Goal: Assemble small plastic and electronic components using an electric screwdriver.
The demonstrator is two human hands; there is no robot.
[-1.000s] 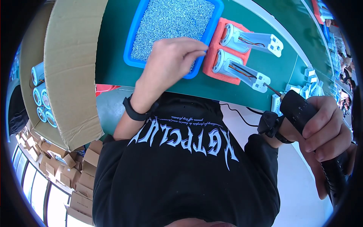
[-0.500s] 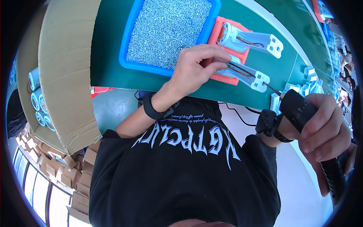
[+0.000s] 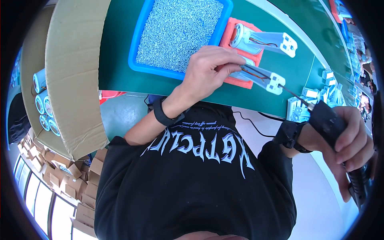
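Observation:
My right hand (image 3: 352, 140) is wrapped round a black electric screwdriver (image 3: 327, 122) at the right. Its long thin bit reaches left to the end plate of a white plastic housing (image 3: 275, 83) and seems to pass through it. This housing has a long arm with red, yellow and black wires and rests in a coral-red foam holder (image 3: 239, 82). My left hand (image 3: 210, 70) is closed in a pinch over the housing's round base end; what the fingertips hold is hidden. A second white housing (image 3: 248, 40) lies just behind it in the same holder.
A blue tray (image 3: 134, 60) of small silvery metal screws stands left of the holder on the green table (image 3: 114, 72). At the far left is a cardboard box (image 3: 76, 80) with white cylindrical parts (image 3: 40, 104). More white parts (image 3: 316, 96) are piled at the right.
My right hand and the screwdriver have moved right and slightly down, so more bit shows outside the end plate. My left hand keeps its pinch in nearly the same place.

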